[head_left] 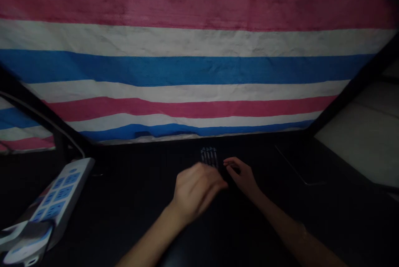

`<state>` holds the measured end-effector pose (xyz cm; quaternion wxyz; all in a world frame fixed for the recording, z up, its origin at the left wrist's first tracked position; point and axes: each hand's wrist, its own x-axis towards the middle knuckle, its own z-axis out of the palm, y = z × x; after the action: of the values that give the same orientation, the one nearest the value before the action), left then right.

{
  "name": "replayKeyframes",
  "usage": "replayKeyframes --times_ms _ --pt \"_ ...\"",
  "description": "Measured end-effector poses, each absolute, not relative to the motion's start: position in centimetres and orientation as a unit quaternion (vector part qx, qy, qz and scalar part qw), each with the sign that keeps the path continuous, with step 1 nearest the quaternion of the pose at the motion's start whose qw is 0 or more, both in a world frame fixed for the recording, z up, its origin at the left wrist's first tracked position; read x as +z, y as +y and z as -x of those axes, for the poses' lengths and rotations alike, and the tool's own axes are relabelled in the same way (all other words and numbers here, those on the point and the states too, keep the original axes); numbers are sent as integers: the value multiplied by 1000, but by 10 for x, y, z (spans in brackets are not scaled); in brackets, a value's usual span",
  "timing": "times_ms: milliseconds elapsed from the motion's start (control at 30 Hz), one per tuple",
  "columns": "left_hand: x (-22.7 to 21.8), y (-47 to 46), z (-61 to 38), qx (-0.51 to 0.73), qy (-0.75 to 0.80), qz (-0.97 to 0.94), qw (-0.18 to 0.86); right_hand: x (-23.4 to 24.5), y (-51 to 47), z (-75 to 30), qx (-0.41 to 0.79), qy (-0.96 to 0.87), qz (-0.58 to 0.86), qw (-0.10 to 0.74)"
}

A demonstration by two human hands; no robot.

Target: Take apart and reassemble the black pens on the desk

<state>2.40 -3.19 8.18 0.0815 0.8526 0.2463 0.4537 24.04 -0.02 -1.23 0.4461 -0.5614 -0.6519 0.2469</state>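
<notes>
My left hand [197,190] is in the middle, back of the hand upward, with its fingers bent down and pressed together. What they hold, if anything, is hidden beneath the hand. Just beyond it, on the dark tabletop [131,213], is a small dark object with several pale upright strips [209,154]. The hand overlaps its near end, and I cannot tell whether they touch. To the right, my right hand [242,174] has its fingers loosely curved, with a gap between thumb and forefinger. Nothing shows in that gap. Its fingertips point toward the striped object, a little apart from it.
A white power strip [67,188] with blue sockets lies at the left, a pale cable rising behind it. A white and grey item [28,242] is at its near end. A flat dark rectangular thing [299,163] lies right. Striped sheeting [199,71] hangs behind the table.
</notes>
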Motion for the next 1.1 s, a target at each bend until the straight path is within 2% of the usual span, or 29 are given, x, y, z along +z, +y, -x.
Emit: replayKeyframes --times_ms 100,233,400,600,867,1100 --pt "58 11 -24 335 357 -858 153 -8 -3 -239 227 -689 549 414" --pt "24 30 -11 235 395 -864 206 -1 -10 -236 200 -747 525 356" --pt "7 29 -5 241 398 -862 199 -1 -12 -237 174 -781 519 300" --pt "4 29 -9 241 369 -881 171 -5 -6 -241 163 -790 522 277" --pt "-1 26 -13 245 362 -889 134 -1 -3 -244 157 -801 511 269" --pt "2 28 -11 269 363 -873 182 0 -6 -244 173 -779 515 313"
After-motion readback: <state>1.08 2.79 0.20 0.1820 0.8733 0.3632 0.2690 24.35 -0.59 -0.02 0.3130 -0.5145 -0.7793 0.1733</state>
